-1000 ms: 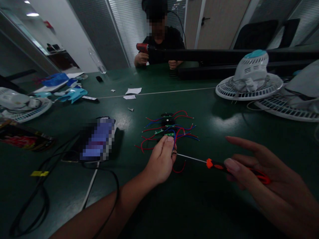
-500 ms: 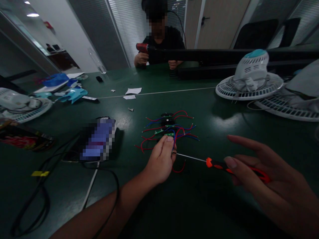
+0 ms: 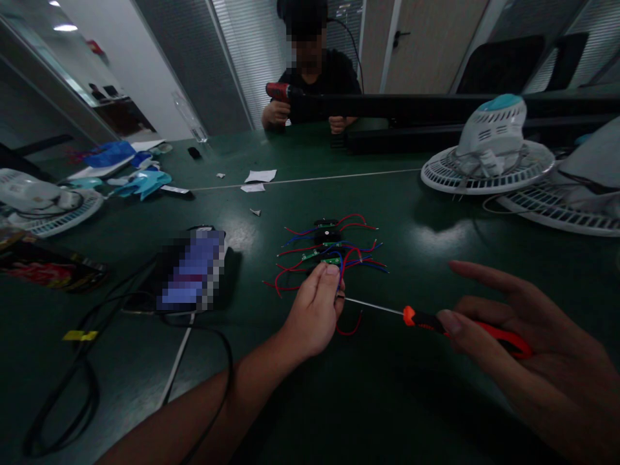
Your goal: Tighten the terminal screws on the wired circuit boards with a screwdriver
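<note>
My left hand (image 3: 314, 312) is closed in a pinch on a small part with a thin red wire (image 3: 349, 328), low on the dark green table (image 3: 271, 394). My right hand (image 3: 527, 352) grips an orange-and-black screwdriver (image 3: 438, 321), forefinger stretched out above it. The metal tip of the tool meets the pinched part at my left fingertips. Just beyond lies a pile of small green circuit boards with red and blue wires (image 3: 332, 252).
A phone (image 3: 191, 268) with black cables (image 3: 121, 349) lies left. White fan parts (image 3: 487, 155) sit at right, another fan (image 3: 43, 203) and blue gloves (image 3: 140, 182) at left. Paper scraps (image 3: 260, 176) lie mid-table. A person (image 3: 314, 71) across holds a red power drill (image 3: 278, 92).
Almost nothing differs. My right hand and the screwdriver have drifted slightly rightward; my left hand keeps its pinch in place.
</note>
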{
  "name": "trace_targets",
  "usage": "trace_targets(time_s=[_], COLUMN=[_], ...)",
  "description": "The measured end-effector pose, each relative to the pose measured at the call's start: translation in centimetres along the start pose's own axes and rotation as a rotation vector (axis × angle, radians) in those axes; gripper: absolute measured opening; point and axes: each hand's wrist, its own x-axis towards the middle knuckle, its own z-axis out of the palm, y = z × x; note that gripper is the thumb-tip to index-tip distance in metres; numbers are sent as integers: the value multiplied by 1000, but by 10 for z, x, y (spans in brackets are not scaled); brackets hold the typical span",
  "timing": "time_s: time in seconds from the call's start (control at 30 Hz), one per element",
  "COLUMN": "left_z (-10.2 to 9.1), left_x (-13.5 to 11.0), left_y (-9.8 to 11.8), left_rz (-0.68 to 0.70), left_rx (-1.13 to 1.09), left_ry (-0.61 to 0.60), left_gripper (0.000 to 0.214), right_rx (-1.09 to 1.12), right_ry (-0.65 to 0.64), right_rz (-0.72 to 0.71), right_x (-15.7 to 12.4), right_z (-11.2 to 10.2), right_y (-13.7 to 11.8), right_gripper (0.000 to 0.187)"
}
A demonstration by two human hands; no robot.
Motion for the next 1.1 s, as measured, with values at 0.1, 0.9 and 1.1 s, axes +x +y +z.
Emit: trace_targets(time_s=[0.1,0.9,1.1], left_z=[0,-1,1], left_x=[0,0,0], left_y=[-1,-1,1], left_rz=[6,5,1], left_rx=[5,26,11], left_ry=[2,-3,-1], left_gripper=[39,39,38], right_rx=[-14,-16,-6], right_ry=[-3,-45,21], right_rz=[-5,86,39], right_x=[-1,-1,1], right_z=[-1,-1,1], right_y=[0,0,-8], right_gripper=[44,40,44])
